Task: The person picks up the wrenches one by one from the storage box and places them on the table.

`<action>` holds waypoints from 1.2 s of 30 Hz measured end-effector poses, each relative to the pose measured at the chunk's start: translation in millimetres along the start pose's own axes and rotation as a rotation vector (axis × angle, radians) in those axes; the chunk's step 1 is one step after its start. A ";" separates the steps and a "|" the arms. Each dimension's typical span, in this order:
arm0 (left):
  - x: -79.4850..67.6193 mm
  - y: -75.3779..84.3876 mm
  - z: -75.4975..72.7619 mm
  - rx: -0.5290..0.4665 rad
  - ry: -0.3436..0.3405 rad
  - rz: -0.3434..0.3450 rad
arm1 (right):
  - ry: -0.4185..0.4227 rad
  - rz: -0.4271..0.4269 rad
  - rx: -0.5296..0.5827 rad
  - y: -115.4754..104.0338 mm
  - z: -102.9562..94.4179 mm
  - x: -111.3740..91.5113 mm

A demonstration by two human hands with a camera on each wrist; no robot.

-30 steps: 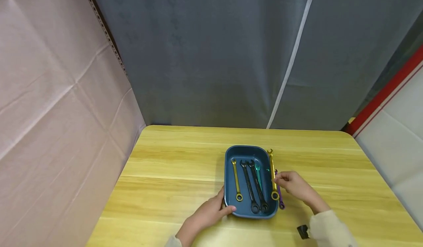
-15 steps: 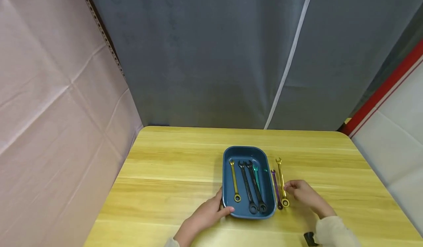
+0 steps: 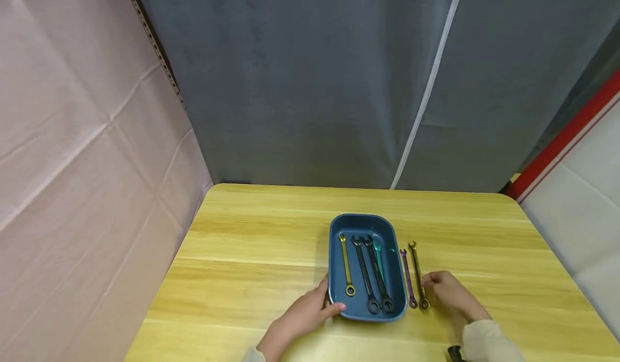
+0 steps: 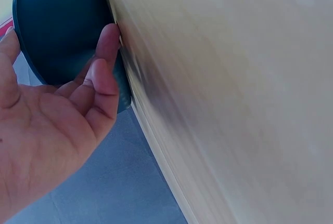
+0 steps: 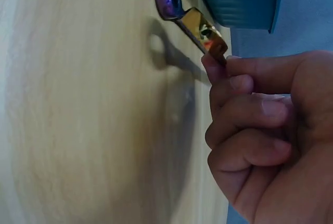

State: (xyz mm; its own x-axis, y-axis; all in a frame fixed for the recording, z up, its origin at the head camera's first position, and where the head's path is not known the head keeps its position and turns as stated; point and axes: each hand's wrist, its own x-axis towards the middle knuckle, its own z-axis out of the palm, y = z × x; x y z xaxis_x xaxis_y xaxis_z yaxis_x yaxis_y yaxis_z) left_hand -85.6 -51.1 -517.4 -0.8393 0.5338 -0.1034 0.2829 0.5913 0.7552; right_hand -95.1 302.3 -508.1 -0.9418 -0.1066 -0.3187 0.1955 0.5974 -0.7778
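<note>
My left hand point(image 3: 307, 308) grips the near-left corner of a blue tray point(image 3: 334, 265), thumb over its rim and fingers against its outer wall; in the left wrist view the hand point(image 4: 57, 125) covers part of that wall. Inside lie a gold wrench point(image 3: 346, 265), two black wrenches point(image 3: 364, 273) and a green wrench point(image 3: 379, 257). To the right of the tray, my right hand point(image 3: 450, 295) pinches another gold wrench point(image 3: 418, 278) between thumb and fingertips. The right wrist view shows this wrench point(image 5: 205, 34) above its shadow. A purple wrench point(image 3: 408, 281) lies between it and the tray.
The wood-grain table point(image 3: 252, 265) extends on both sides of the tray. A grey curtain point(image 3: 310, 82) hangs behind it, a pale cloth point(image 3: 87, 136) at the left, and a white panel with a red edge point(image 3: 571, 130) at the right.
The gold wrench in my right hand has moved from over the tray's right rim to the right, past the purple wrench, and nearer to me. My left hand stays on the tray.
</note>
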 end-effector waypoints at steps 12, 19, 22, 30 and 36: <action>-0.2 2.0 -1.1 -0.004 0.002 0.010 | 0.034 0.045 -0.044 3.0 0.7 2.2; 0.9 4.3 -3.8 -0.012 -0.010 -0.002 | 0.066 0.041 -0.077 2.7 0.9 6.1; 1.4 3.8 -3.7 -0.012 -0.009 -0.001 | 0.078 0.040 -0.083 2.4 1.2 5.9; 0.5 3.5 -2.4 -0.004 -0.003 -0.006 | 0.126 0.072 -0.109 4.8 3.6 4.5; -0.4 2.4 -1.8 -0.002 0.001 -0.010 | 0.151 0.102 -0.145 8.4 6.6 5.3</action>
State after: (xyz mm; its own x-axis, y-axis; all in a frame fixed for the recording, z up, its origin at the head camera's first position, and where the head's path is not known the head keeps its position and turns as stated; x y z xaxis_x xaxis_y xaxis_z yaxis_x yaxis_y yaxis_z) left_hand -85.4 -51.0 -514.3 -0.8426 0.5271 -0.1101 0.2736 0.5953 0.7555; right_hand -96.7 301.5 -520.0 -0.9516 0.0740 -0.2984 0.2608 0.7081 -0.6562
